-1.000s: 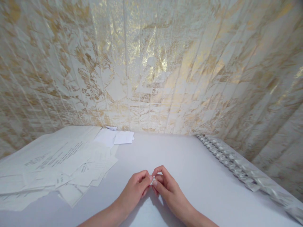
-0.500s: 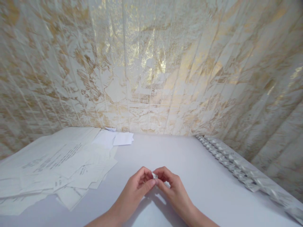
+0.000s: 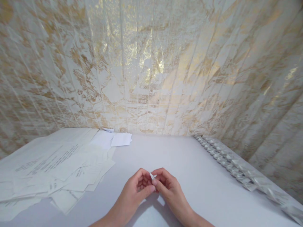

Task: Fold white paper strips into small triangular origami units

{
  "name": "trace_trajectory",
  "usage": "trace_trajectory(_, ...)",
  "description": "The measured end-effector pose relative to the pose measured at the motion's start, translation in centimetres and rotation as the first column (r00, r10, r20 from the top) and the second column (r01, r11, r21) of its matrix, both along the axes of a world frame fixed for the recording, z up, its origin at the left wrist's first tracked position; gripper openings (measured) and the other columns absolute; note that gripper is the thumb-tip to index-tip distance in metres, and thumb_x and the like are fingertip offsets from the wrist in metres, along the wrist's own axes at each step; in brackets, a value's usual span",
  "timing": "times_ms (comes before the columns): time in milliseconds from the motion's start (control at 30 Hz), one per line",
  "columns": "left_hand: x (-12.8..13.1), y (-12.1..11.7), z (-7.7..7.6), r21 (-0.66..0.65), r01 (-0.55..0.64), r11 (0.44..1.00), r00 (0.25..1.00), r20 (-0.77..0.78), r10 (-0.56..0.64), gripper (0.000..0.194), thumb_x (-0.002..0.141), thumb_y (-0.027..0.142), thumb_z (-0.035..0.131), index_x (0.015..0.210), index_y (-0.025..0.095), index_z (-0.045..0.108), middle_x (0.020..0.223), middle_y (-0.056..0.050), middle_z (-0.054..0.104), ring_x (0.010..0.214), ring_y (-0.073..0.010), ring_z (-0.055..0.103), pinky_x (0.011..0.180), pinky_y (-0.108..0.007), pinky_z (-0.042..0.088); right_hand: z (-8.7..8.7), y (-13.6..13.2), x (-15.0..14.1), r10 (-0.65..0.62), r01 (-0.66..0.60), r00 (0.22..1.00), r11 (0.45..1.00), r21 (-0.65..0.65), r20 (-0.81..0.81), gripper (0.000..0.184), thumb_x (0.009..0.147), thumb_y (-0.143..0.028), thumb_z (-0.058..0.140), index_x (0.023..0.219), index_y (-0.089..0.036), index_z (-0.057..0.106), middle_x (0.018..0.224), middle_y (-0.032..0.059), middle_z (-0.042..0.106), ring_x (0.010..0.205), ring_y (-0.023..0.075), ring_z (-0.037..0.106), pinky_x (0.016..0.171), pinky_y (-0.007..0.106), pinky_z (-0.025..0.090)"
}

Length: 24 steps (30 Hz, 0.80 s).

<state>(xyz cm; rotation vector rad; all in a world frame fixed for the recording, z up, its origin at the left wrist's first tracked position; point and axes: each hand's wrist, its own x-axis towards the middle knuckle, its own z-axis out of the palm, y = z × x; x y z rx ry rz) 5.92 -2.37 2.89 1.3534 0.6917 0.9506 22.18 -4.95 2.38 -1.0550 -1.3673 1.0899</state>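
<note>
Left side: overlapping printed sheets [image 3: 66, 157] lie on the white table [image 3: 163, 154], with small blank slips [image 3: 121, 139] at their far right edge. Centre, near side: the left hand [image 3: 135, 194] holds one side of a small white piece [image 3: 152, 176], fingers curled in a narrow grip. The piece is raised above the table, between both hands' fingertips; it appears folded, though its exact shape is partly hidden. The right hand [image 3: 171, 190] pinches the other side, thumb against it. Right side: folded strips [image 3: 222, 159] run in rows along the table's edge.
</note>
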Motion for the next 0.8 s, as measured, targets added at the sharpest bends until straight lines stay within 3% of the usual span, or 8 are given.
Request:
trace_trajectory(233, 0.0, 0.2, 0.1, -0.034, 0.021, 0.999, 1.000, -0.005, -0.021, 0.028, 0.077, 0.035, 0.077, 0.086, 0.019, 0.057, 0.077, 0.002, 0.059, 0.074, -0.0148, 0.054, 0.072, -0.029, 0.044, -0.4, -0.1, 0.0, 0.038, -0.038, 0.998, 0.999, 0.006, -0.044, 0.042, 0.089, -0.058, 0.067, 0.106, -0.021, 0.057, 0.066, -0.0075, 0.047, 0.061, 0.0126, 0.043, 0.060, 0.025, 0.032)
trace_trajectory(400, 0.1, 0.0, 0.3, -0.024, -0.002, 1.000, 1.000, -0.031, 0.001, 0.022, 0.078, 0.032, 0.074, 0.087, 0.020, 0.057, 0.080, 0.001, 0.060, 0.077, -0.0162, 0.056, 0.073, -0.029, 0.045, 0.2, -0.4, 0.1, 0.004, -0.014, 0.991, 0.997, 0.071, 0.134, 0.033, 0.095, -0.052, 0.058, 0.107, -0.021, 0.055, 0.067, -0.0061, 0.050, 0.064, 0.0151, 0.048, 0.063, 0.027, 0.037)
trace_trajectory(600, 0.2, -0.4, 0.3, 0.044, -0.048, 0.998, 0.995, -0.089, 0.052, 0.009, 0.083, 0.023, 0.065, 0.087, 0.021, 0.057, 0.080, 0.002, 0.060, 0.077, -0.0165, 0.056, 0.074, -0.029, 0.045, 0.6, -0.5, 0.2, 0.004, -0.073, 0.938, 0.980, 0.186, 0.347, 0.011, 0.101, -0.029, 0.044, 0.108, -0.024, 0.050, 0.074, -0.0024, 0.059, 0.068, 0.0167, 0.056, 0.066, 0.027, 0.041)
trace_trajectory(800, 0.2, -0.3, 0.0, 0.085, -0.053, 0.995, 0.988, -0.141, 0.064, 0.013, 0.087, 0.022, 0.063, 0.099, 0.021, 0.059, 0.085, 0.001, 0.065, 0.080, -0.0174, 0.059, 0.076, -0.030, 0.047, 0.7, -0.5, 0.3, -0.008, -0.085, 0.911, 0.975, 0.207, 0.413, 0.016, 0.095, -0.021, 0.048, 0.109, -0.025, 0.042, 0.074, -0.0038, 0.057, 0.067, 0.0167, 0.055, 0.065, 0.026, 0.041)
